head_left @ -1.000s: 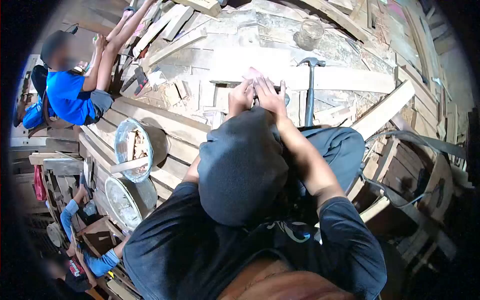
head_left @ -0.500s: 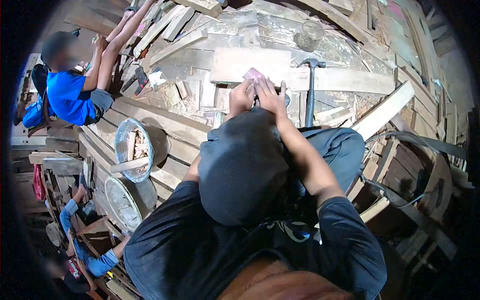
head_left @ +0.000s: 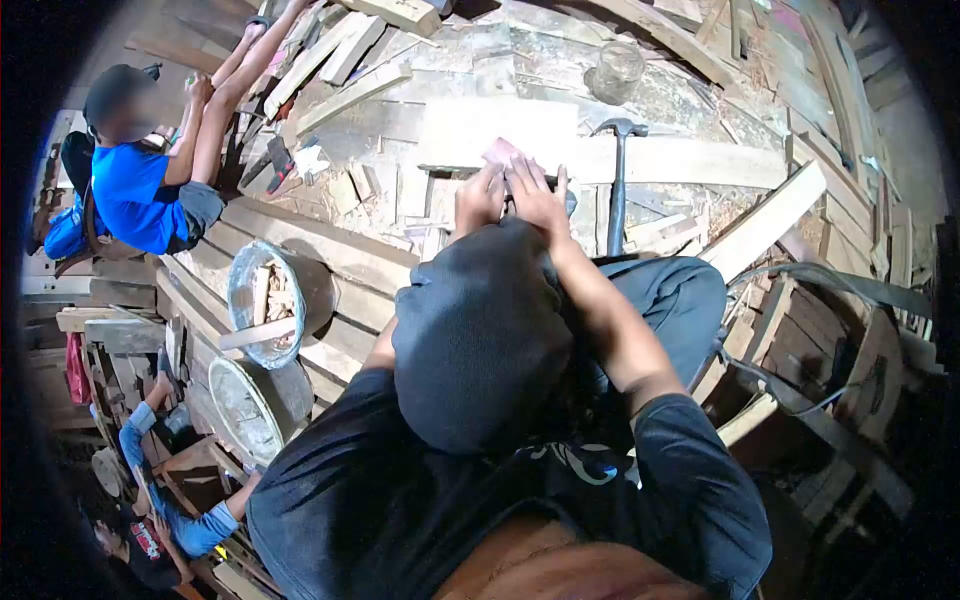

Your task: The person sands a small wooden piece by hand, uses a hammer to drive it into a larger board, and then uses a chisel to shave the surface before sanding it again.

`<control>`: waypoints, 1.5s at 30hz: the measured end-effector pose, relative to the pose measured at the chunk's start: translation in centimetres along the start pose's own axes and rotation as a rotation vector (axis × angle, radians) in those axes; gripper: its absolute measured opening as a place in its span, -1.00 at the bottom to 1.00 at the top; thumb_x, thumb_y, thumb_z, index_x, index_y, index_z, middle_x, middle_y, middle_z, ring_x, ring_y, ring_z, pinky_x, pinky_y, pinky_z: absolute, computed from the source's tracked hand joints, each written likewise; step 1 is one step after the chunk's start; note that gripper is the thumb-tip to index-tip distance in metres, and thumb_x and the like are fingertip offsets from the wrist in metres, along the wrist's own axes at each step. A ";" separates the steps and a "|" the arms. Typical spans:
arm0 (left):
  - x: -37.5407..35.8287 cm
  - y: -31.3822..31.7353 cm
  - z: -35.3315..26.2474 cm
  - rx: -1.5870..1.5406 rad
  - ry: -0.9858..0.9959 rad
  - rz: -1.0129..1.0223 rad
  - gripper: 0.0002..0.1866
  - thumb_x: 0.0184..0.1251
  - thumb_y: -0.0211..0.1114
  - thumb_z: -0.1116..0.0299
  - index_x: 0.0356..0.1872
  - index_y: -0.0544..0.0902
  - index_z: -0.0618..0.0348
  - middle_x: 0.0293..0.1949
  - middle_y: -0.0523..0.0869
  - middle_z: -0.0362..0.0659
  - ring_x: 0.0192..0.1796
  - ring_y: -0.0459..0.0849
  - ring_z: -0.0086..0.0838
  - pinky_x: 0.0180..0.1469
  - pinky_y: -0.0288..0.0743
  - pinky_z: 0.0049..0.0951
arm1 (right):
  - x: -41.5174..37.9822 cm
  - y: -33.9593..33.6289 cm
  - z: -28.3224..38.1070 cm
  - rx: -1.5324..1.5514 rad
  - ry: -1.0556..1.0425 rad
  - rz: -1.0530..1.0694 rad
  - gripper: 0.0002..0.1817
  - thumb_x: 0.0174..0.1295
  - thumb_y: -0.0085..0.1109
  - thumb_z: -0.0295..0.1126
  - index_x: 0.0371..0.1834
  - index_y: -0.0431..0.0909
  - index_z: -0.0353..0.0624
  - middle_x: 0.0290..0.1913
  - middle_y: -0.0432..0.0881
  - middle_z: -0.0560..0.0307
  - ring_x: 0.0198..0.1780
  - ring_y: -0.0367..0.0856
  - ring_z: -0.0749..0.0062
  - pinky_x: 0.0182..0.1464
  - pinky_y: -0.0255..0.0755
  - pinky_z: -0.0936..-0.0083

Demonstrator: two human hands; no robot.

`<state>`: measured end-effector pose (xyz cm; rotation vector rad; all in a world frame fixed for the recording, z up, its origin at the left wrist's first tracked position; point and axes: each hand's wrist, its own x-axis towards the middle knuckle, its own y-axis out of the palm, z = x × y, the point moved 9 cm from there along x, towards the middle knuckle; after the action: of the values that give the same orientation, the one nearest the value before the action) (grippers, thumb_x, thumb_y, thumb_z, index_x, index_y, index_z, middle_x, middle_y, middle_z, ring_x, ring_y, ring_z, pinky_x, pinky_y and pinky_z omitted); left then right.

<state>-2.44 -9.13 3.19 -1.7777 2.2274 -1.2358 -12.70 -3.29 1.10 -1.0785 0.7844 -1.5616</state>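
Fingers of the right hand [head_left: 538,207], seen in the head view, stretch away from the body, mostly side by side with the rightmost one a little apart. Their tips meet a flat, pink, square-cornered piece [head_left: 499,150], whose exposed corner points to the far side, over a pale, rectangular wooden board [head_left: 455,128]. Whether the piece is pinched or merely pressed down, I cannot tell. Just to the left, the left hand [head_left: 480,197] has its fingers bent at the board's near edge; their undersides are hidden, so what they grip cannot be told.

Right of the hands, a dark metal claw hammer [head_left: 618,185] lies with its head to the far side, across a long, pale wooden strip [head_left: 710,162].

To the near left of the hands, a round grey bucket with a bluish rim [head_left: 316,290] holds short, light-brown wooden pieces [head_left: 281,291], and a flat wooden slat [head_left: 257,333] rests across its rim. Just nearer stands a second, pale grey bucket [head_left: 290,388]; its contents are unclear. On the far right is a clear, round jar [head_left: 616,72], its inside too indistinct to read.
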 end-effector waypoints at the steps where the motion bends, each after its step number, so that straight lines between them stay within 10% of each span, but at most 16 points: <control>1: 0.3 -0.2 -0.3 -0.019 0.040 -0.034 -0.80 0.33 0.27 0.43 -0.06 0.70 0.16 -0.34 0.73 0.17 -0.31 0.75 0.04 -0.30 0.58 -0.17 | 0.0 -0.7 0.3 0.016 0.004 -0.013 -0.45 0.42 -0.11 -0.15 0.44 0.40 -0.06 0.56 0.32 0.13 0.61 0.19 0.32 0.51 -0.32 -0.52; 45: -0.5 0.0 0.4 -0.033 -0.123 0.059 -0.74 0.30 0.29 0.45 0.00 0.70 0.18 -0.28 0.74 0.18 -0.24 0.76 0.07 -0.21 0.61 -0.16 | -0.1 0.5 0.2 -0.027 -0.004 -0.004 -0.47 0.43 -0.15 -0.22 0.45 0.40 -0.01 0.58 0.29 0.17 0.61 0.18 0.32 0.48 -0.26 -0.58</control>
<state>-2.08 -8.91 2.65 -1.7352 2.2272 -1.0548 -12.31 -3.31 0.68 -1.1032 0.8030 -1.5559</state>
